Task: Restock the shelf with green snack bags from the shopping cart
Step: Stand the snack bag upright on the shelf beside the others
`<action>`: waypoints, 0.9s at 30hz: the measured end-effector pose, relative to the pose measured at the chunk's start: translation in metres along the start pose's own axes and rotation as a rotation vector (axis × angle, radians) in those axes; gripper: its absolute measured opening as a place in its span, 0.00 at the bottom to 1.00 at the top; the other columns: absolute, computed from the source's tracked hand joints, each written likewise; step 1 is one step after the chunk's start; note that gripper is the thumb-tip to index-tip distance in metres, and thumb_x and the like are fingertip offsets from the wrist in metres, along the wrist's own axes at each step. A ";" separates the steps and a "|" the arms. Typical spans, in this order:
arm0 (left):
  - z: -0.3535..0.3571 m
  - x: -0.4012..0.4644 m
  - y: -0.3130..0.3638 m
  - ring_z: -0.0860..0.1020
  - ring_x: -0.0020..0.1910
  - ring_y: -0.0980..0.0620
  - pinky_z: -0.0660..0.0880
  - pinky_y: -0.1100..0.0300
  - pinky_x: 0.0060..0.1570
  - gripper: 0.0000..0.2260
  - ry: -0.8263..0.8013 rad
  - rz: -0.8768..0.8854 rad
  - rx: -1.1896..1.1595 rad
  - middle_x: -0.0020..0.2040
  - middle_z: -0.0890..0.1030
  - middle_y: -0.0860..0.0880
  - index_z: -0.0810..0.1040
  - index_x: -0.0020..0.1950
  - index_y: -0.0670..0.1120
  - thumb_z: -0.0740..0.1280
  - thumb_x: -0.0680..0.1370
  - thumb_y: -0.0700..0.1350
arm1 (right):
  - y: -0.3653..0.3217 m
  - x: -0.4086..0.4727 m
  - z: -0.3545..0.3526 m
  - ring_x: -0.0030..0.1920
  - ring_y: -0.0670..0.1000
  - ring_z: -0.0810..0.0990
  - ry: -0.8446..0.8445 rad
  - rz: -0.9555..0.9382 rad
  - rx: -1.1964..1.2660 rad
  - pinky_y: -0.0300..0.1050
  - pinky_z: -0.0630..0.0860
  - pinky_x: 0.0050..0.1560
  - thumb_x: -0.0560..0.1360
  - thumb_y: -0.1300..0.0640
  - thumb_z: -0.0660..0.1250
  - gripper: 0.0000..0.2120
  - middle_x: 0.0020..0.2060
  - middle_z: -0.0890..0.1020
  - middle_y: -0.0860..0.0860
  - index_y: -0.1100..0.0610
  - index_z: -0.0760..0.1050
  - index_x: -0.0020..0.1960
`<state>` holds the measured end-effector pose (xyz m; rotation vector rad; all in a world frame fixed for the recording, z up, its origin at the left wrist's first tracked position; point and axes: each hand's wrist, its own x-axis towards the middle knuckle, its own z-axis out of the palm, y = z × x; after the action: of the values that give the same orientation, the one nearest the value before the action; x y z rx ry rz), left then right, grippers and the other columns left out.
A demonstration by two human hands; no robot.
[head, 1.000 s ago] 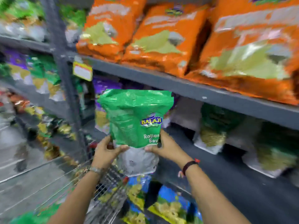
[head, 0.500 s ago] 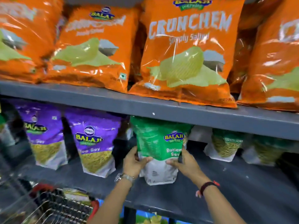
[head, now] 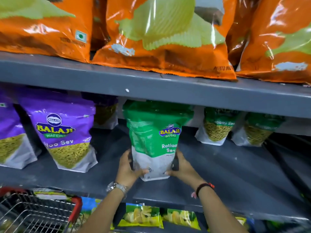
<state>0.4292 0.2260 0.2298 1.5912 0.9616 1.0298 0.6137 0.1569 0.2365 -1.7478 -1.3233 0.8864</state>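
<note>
A green Ratlami Sev snack bag (head: 154, 137) stands upright on the dark grey middle shelf (head: 227, 169), its base on the shelf board. My left hand (head: 127, 169) grips its lower left side and my right hand (head: 182, 167) grips its lower right side. Two more green bags stand further back to the right, one (head: 217, 126) nearer and one (head: 259, 130) beyond it. The shopping cart (head: 33, 214), wire with a red rim, shows at the bottom left; its contents are mostly hidden.
Purple Aloo Sev bags (head: 67, 137) stand left of the green bag. Large orange chip bags (head: 159, 39) fill the shelf above, whose front edge (head: 151, 86) overhangs the bag tops. Yellow-green packs (head: 143, 216) lie on the shelf below.
The view turned from the cart to the shelf. Both hands carried the green bag up and in under the upper shelf and set it down on the middle shelf.
</note>
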 end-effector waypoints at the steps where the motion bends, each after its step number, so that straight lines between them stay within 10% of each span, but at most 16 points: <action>1: 0.003 -0.001 -0.007 0.73 0.46 0.59 0.71 0.81 0.37 0.35 0.013 -0.037 0.013 0.50 0.71 0.50 0.66 0.56 0.42 0.77 0.53 0.38 | 0.003 0.001 0.002 0.65 0.46 0.66 0.003 0.000 -0.003 0.31 0.64 0.55 0.65 0.67 0.73 0.42 0.66 0.70 0.50 0.53 0.54 0.70; 7: 0.006 0.018 -0.031 0.71 0.52 0.46 0.72 0.80 0.38 0.27 0.095 -0.176 -0.077 0.53 0.69 0.41 0.63 0.62 0.35 0.68 0.66 0.25 | 0.020 -0.009 0.028 0.49 0.50 0.75 0.234 -0.014 0.119 0.32 0.71 0.43 0.52 0.58 0.77 0.30 0.51 0.75 0.54 0.46 0.65 0.48; 10: 0.010 0.009 -0.032 0.77 0.45 0.62 0.73 0.75 0.45 0.19 0.068 -0.148 -0.065 0.50 0.75 0.41 0.71 0.53 0.43 0.69 0.65 0.47 | 0.029 -0.011 0.031 0.54 0.49 0.73 0.158 -0.014 0.161 0.23 0.72 0.43 0.56 0.69 0.78 0.43 0.60 0.70 0.54 0.54 0.60 0.64; 14: 0.016 -0.007 -0.020 0.72 0.54 0.69 0.66 0.74 0.57 0.37 -0.028 -0.125 -0.098 0.57 0.69 0.49 0.67 0.63 0.47 0.61 0.58 0.62 | 0.028 -0.005 0.038 0.52 0.51 0.77 0.147 -0.040 0.164 0.27 0.76 0.43 0.61 0.72 0.73 0.39 0.58 0.73 0.55 0.44 0.60 0.61; 20: 0.009 0.008 -0.025 0.65 0.69 0.48 0.61 0.44 0.71 0.62 -0.272 -0.231 -0.063 0.72 0.63 0.45 0.48 0.72 0.47 0.74 0.47 0.69 | 0.030 -0.015 0.043 0.43 0.46 0.77 0.166 -0.053 0.048 0.29 0.76 0.44 0.64 0.70 0.72 0.27 0.46 0.76 0.44 0.46 0.66 0.52; 24: 0.014 0.005 -0.030 0.68 0.65 0.47 0.67 0.45 0.67 0.50 -0.137 -0.176 0.029 0.66 0.65 0.44 0.58 0.60 0.53 0.77 0.44 0.63 | 0.024 0.000 0.026 0.47 0.42 0.76 0.265 -0.064 0.025 0.29 0.74 0.50 0.65 0.70 0.71 0.27 0.52 0.75 0.51 0.57 0.69 0.60; 27: 0.018 0.004 -0.032 0.72 0.61 0.46 0.71 0.44 0.63 0.39 -0.087 -0.153 0.028 0.61 0.68 0.42 0.60 0.50 0.63 0.78 0.45 0.60 | 0.018 0.005 0.033 0.58 0.50 0.75 0.218 -0.092 0.006 0.47 0.74 0.61 0.65 0.68 0.72 0.37 0.60 0.74 0.51 0.53 0.61 0.69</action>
<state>0.4437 0.2313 0.1968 1.5467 1.0256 0.8380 0.5943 0.1639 0.2052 -1.7113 -1.2445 0.6285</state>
